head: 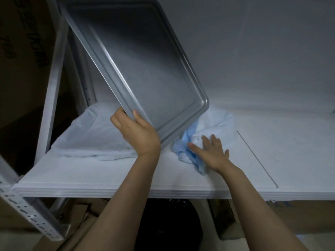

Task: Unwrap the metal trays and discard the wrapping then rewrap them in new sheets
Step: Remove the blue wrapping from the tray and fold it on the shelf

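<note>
A bare grey metal tray [141,66] is held tilted up off the white shelf [108,178]. My left hand [136,133] grips its near edge, thumb on the inside, fingers behind the rim. The tray's lower right corner hangs just above a crumpled blue and white wrapping sheet [204,131]. My right hand [210,151] lies on that crumpled sheet with fingers spread and straight. To the left on the shelf sits a flat bundle wrapped in white sheet [90,136], its contents hidden.
A white metal rack upright [52,98] stands at the left, with a perforated post [27,212] nearer me. Cardboard boxes [23,51] sit behind it. Below the shelf are a black bin bag [168,225] and more cardboard [290,216]. A thin seam [257,158] crosses the shelf's right part.
</note>
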